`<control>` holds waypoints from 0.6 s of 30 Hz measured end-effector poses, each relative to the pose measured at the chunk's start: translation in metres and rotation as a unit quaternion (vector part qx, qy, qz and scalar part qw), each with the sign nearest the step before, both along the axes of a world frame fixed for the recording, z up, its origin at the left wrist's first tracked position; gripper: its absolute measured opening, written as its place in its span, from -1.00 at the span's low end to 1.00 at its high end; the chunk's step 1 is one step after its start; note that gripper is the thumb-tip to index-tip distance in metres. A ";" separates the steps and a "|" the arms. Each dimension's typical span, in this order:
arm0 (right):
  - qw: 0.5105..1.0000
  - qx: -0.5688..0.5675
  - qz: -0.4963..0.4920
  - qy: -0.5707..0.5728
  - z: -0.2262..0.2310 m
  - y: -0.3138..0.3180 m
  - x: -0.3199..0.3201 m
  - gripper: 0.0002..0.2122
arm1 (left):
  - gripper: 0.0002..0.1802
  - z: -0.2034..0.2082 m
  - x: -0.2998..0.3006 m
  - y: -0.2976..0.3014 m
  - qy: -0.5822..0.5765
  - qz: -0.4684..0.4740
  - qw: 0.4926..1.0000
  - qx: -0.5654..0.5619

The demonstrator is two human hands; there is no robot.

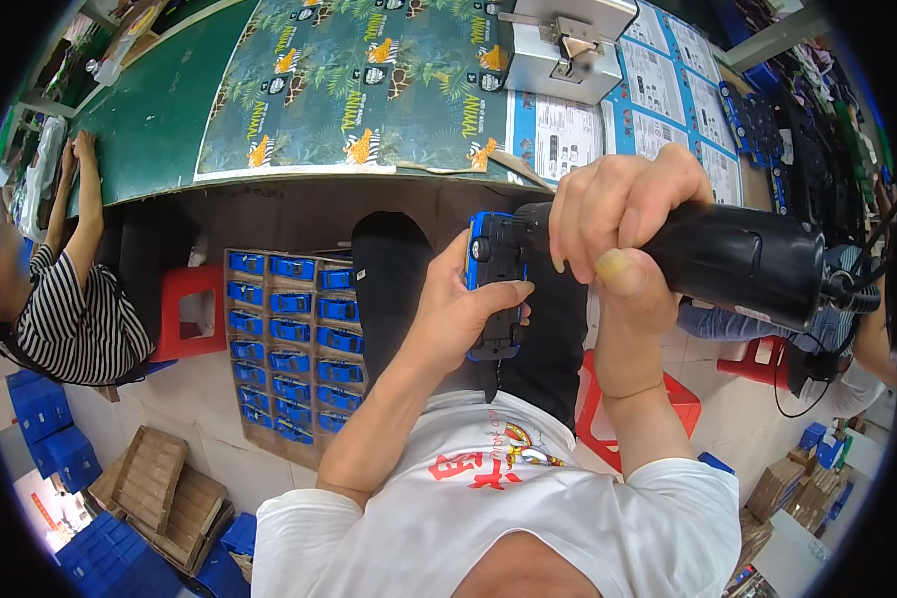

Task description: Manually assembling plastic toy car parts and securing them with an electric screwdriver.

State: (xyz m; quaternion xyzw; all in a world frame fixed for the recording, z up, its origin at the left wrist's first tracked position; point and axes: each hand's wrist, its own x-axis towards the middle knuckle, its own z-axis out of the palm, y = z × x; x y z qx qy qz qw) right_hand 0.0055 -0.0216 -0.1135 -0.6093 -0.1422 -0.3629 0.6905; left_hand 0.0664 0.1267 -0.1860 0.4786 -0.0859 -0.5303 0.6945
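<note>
Above the lap, right hand [623, 234] wrapped round a bulky black electric screwdriver [738, 259], nose against a small blue toy car [495, 289] clamped upside-down in the left hand [463, 314]; probably light, stiff, slippery plastic, best pinched by its sides.

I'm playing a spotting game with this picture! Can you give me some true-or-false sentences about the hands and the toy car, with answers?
1. The left hand holds a blue toy car. True.
2. The right hand holds a yellow hammer. False: it grips a black power screwdriver.
3. The screwdriver's tip meets the car. True.
4. The floor box is full of red cars. False: its rows are blue.
5. The stool beside the box is red. True.
</note>
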 end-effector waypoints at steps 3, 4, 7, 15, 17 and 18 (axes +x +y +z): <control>1.000 -0.019 0.013 0.017 -0.007 -0.006 0.002 -0.74 | -0.60 -0.003 0.002 -0.001 0.008 -0.008 1.000 0.009; 1.000 -0.017 0.012 0.017 -0.007 -0.007 0.003 -0.74 | -0.60 -0.005 0.002 0.000 0.011 -0.017 1.000 0.017; 0.996 0.081 -0.001 0.025 -0.008 -0.004 0.005 -0.70 | -0.61 -0.010 0.001 -0.002 0.034 -0.015 0.999 0.009; 0.990 0.035 -0.094 0.100 -0.017 -0.011 0.018 -0.59 | -0.66 -0.019 -0.002 -0.008 0.070 -0.021 0.997 0.027; 0.992 0.024 -0.088 0.088 -0.019 -0.012 0.021 -0.58 | -0.68 -0.022 -0.001 -0.008 0.065 -0.022 0.997 0.034; 0.992 0.026 -0.091 0.086 -0.020 -0.011 0.020 -0.58 | -0.65 -0.026 0.000 -0.008 0.073 -0.020 0.997 0.026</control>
